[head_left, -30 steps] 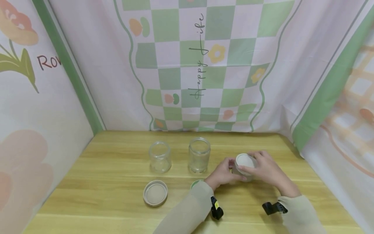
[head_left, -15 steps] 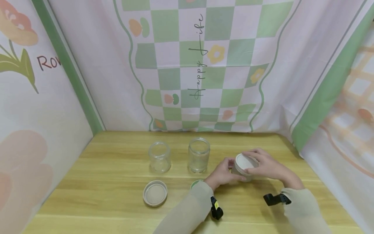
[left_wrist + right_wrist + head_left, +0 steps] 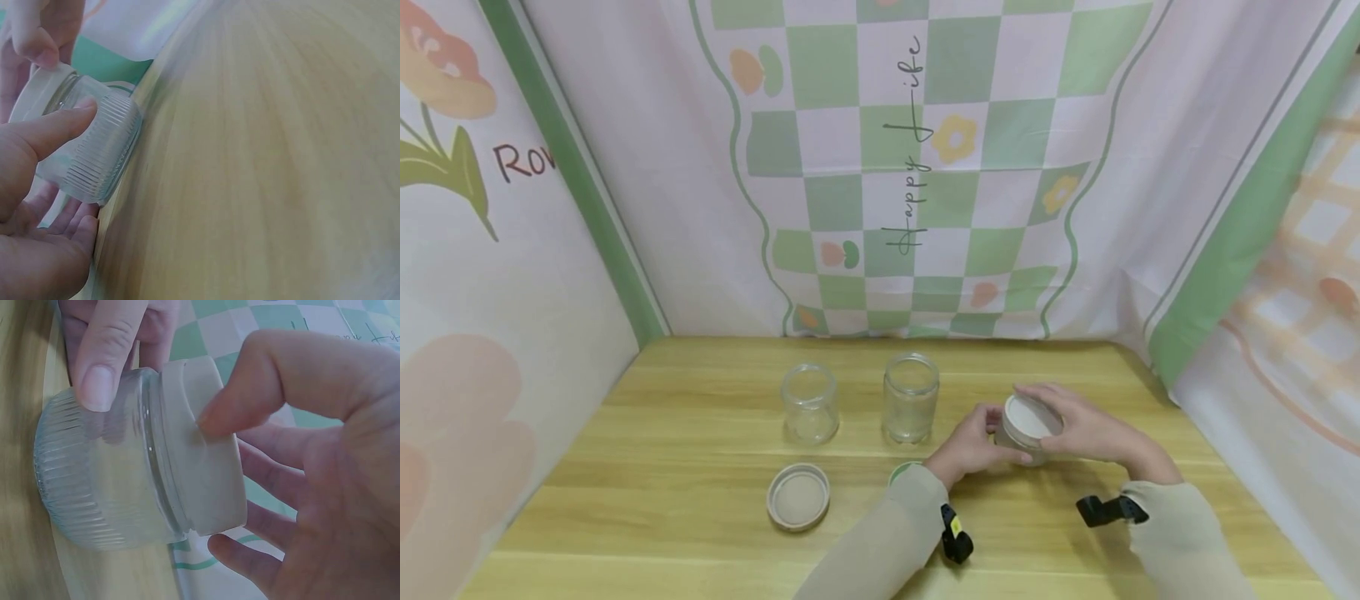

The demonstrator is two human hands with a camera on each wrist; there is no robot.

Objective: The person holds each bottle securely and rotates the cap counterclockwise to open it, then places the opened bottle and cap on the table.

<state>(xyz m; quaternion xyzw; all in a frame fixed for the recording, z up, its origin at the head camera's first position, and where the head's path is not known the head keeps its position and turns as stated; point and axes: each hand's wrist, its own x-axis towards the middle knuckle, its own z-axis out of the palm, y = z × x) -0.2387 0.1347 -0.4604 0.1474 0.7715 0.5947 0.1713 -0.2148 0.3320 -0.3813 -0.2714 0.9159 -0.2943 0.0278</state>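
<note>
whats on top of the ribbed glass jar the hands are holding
A white lid sits on the ribbed glass jar, gripped by the right hand; the left hand holds the glass. The jar's mouth under the lid is covered.

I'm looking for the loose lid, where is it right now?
In the head view the loose lid lies on the table at front left, in front of the left open jar and left of the left hand.

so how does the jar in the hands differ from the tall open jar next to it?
The held jar wears a white lid; the tall jar stands open. The held jar is squat with a ribbed base, the tall jar narrower and higher. The left hand grips the held jar and the right hand its lid; the tall jar is untouched. Both are clear glass.
</note>
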